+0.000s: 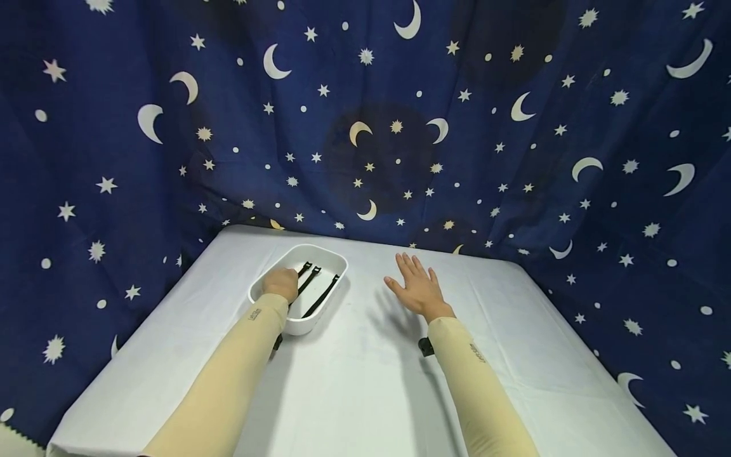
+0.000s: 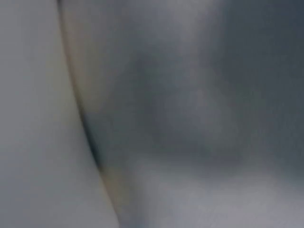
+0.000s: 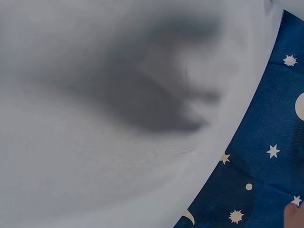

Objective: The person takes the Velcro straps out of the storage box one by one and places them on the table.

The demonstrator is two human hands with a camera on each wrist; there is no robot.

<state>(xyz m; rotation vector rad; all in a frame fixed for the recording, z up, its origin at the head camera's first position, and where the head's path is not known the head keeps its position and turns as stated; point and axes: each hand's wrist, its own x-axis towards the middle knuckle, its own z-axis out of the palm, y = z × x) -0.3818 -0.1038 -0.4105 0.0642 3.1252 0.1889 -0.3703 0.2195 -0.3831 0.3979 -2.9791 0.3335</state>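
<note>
A white oval-cornered tub [image 1: 301, 326] stands on the left part of the table. Inside lie black cable straps [image 1: 321, 297] with a slotted head at one end, slanting side by side. My left hand [image 1: 280, 283] reaches over the tub's left side, its back upward and knuckles bent; the fingertips are hidden, and I cannot tell whether they grip a strap. One strap [image 1: 305, 269] runs up to that hand. The left wrist view is only a close grey blur. My right hand [image 1: 419, 291] hovers over the table, fingers straight and spread, holding nothing.
A white cloth covers the table [image 1: 354, 393]. Behind it and along both sides hangs a dark blue curtain [image 1: 320, 127] with moons and stars. The right hand's shadow falls on the cloth in the right wrist view, with a fingertip [image 3: 294, 216] at the lower right corner.
</note>
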